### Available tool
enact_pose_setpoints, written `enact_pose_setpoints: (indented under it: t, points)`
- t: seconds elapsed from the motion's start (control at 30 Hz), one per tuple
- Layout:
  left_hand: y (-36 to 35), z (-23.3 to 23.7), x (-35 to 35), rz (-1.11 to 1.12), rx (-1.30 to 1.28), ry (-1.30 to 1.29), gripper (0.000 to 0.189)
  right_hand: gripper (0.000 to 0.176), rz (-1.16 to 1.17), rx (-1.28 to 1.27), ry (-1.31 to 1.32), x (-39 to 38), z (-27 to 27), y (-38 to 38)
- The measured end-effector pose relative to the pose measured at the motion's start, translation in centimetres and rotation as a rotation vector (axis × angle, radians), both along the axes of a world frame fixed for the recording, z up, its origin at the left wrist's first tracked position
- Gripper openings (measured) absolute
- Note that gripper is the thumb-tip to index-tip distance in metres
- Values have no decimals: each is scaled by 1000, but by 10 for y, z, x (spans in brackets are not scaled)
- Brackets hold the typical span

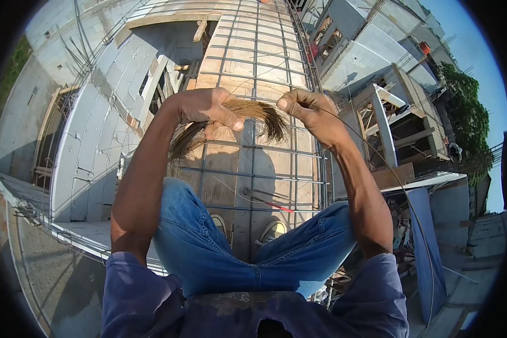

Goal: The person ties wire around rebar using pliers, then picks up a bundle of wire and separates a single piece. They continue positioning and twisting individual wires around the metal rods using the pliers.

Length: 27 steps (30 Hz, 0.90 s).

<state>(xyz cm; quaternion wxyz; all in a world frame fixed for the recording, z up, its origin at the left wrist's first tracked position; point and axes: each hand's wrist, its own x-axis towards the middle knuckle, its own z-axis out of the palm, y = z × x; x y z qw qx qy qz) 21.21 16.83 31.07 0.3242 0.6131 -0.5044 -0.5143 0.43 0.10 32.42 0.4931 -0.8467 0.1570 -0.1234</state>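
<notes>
My left hand (211, 110) is closed around a bent bundle of thin brown tie wire (248, 107), whose loose ends droop on both sides of the grip. To the right of it, my right hand (310, 112) has thumb and forefinger pinched together close to the bundle's tips. What sits in that pinch is too fine to make out for certain. A long thin dark line (397, 177) curves from beside this hand to the lower right. Below both hands, a tool with a red handle (279, 207) lies on the steel bar grid (253, 146).
Wooden formwork boards (219, 186) lie under the bar grid, and my shoes (273, 230) rest there. Block walls (96, 135) and deep drops flank the platform. Timber frames (386, 121) and a hanging blue sheet (425, 242) are on the right.
</notes>
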Motion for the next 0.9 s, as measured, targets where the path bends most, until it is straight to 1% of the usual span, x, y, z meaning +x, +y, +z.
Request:
enact_pose_setpoints:
  t: [0.07, 0.1, 0.17, 0.27, 0.3, 0.33, 0.4, 0.47, 0.5, 0.53, 0.57, 0.6, 0.63, 0.67, 0.7, 0.73, 0.77, 0.8, 0.83, 0.87, 0.9]
  points:
    - [3, 3, 1, 9, -14, 15, 57, 38, 55, 55, 135, 1, 1, 0]
    - [5, 3, 0, 14, -32, 37, 58, 38, 59, 67, 143, -4, 3, 2]
    - [6, 1, 4, 25, -28, 19, 59, 37, 124, 30, 60, -10, 10, 3]
    - [8, 2, 4, 60, -21, 2, 63, 36, 146, 8, 27, -5, -9, 5]
    - [10, 3, 4, 91, -33, -2, 64, 35, 174, -6, 43, -5, -1, 9]
    - [11, 3, 4, 123, -44, -8, 65, 34, 129, -62, 135, -6, 8, 8]
    - [11, 3, 4, 133, -53, -28, 65, 36, 86, -117, 94, -8, 14, 4]
    - [16, 7, 1, 115, -69, -56, 64, 35, 67, -85, 70, -16, 24, -2]
    - [19, 15, 0, 88, -65, -53, 62, 36, 3, -117, 131, -22, 30, -9]
    - [22, 13, 0, 100, -55, -49, 62, 37, -93, -79, 94, -29, 35, -12]
    - [23, 11, 2, 129, -79, -88, 61, 36, -112, -104, 93, -38, 42, -30]
    - [25, 12, 4, 155, -105, -130, 60, 29, -156, -31, -42, -48, 44, -50]
    - [29, 16, 3, 154, -121, -147, 61, 28, -190, -21, -101, -65, 51, -80]
    - [30, 15, 7, 153, -116, -144, 61, 26, -277, -23, -106, -88, 64, -105]
    - [31, 14, 11, 167, -92, -189, 61, 23, -384, -87, -78, -124, 64, -153]
    - [32, 15, 16, 181, -77, -237, 62, 20, -361, -29, -8, -149, 85, -160]
    - [35, 16, 19, 164, -119, -224, 62, 21, -387, -59, 0, -180, 98, -173]
    - [40, 20, 19, 148, -127, -224, 62, 21, -491, -39, -54, -232, 103, -224]
    - [46, 28, 17, 213, -148, -244, 60, 29, -830, -97, -190, -266, 106, -234]
    - [53, 35, 16, 276, -171, -262, 58, 39, -779, -82, -169, -318, 118, -252]
    - [61, 38, 18, 371, -131, -294, 55, 17, -927, -78, -276, -339, 118, -236]
